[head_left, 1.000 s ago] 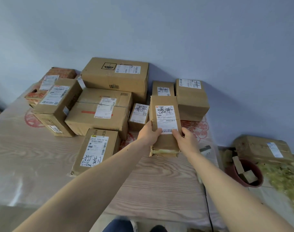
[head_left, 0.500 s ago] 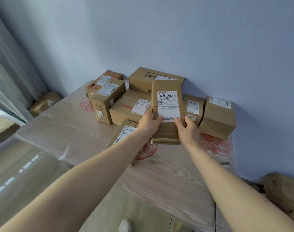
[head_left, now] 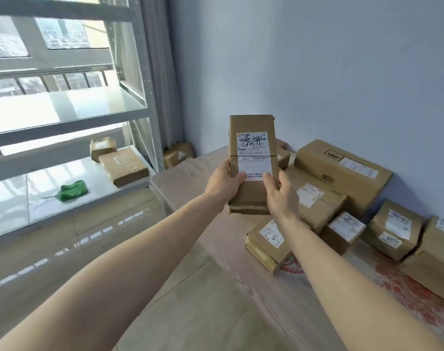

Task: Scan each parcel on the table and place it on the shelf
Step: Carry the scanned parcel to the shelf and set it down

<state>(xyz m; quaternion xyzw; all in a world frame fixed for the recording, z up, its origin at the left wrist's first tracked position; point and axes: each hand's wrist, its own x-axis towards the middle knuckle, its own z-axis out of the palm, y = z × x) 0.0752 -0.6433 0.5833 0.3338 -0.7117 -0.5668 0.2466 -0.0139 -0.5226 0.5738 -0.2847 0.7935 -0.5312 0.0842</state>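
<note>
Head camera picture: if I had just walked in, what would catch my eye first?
The tall brown parcel, held up mid-picture with its white label facing the camera, left hand and right hand gripping its lower half. Right of it, a heap of boxes on the table; left, a metal shelf by the window.

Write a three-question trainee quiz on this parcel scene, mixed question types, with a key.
1. True or false: the held parcel rests flat on the table.
2. Which hands have a grip on it? A) left hand only B) right hand only C) both
3. Fill in: the green object lies on the ___, on the same level as two parcels.

Key: 1 false, it is lifted, label facing the camera; 2 C; 3 shelf.
</note>
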